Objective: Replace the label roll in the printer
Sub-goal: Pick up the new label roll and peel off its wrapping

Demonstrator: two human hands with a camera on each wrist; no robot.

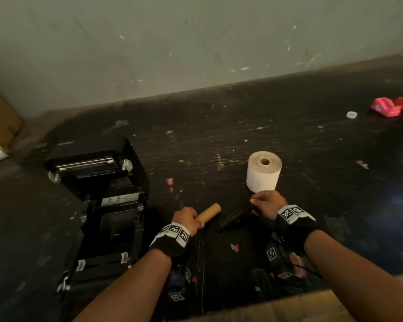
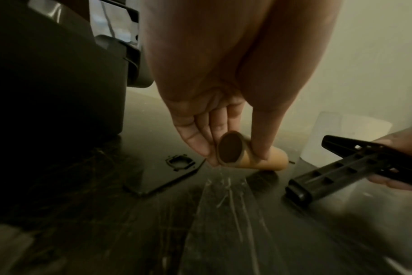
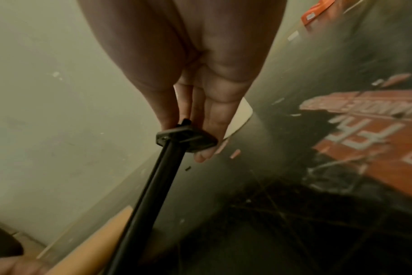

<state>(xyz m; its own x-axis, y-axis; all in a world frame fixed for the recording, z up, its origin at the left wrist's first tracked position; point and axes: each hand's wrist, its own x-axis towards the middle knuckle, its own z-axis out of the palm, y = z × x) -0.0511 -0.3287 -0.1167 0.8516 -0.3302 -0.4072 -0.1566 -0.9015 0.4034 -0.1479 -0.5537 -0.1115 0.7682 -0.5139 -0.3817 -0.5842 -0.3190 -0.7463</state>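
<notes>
Head view: The printer (image 1: 96, 182) stands to the left of the left hand (image 1: 187, 217), cover raised and media bay exposed; no roll is visible inside it. The left hand is curled around one end of an empty cardboard core (image 1: 208, 212), whose free end points toward the right hand (image 1: 266, 203). The right hand is clamped on the end of a black spindle (image 1: 230, 218), which lies between the two hands. The core and spindle appear separated. The new label roll (image 1: 263, 174) stands on end on the table (image 1: 219, 135), just beyond the right hand. Judgement: removal of the old core is done; loading has not started.

Left wrist view: The left hand (image 2: 223, 111) pinches the cardboard core (image 2: 252, 158) between thumb and fingers (image 2: 195, 141). The core bore is open and hollow. The spindle (image 2: 341, 173) is off to the right, gripped by the right hand at the frame edge. The printer body (image 2: 54, 74) is to the left.

Right wrist view: The right hand (image 3: 200, 93) pinches the flanged end of the spindle (image 3: 167, 167), which extends down toward the core (image 3: 89, 247) in the lower left corner.

Remaining, by judgement: discard the core, slide the spindle through the new roll, seat the assembly in the bay, feed the label edge, close the cover.
</notes>
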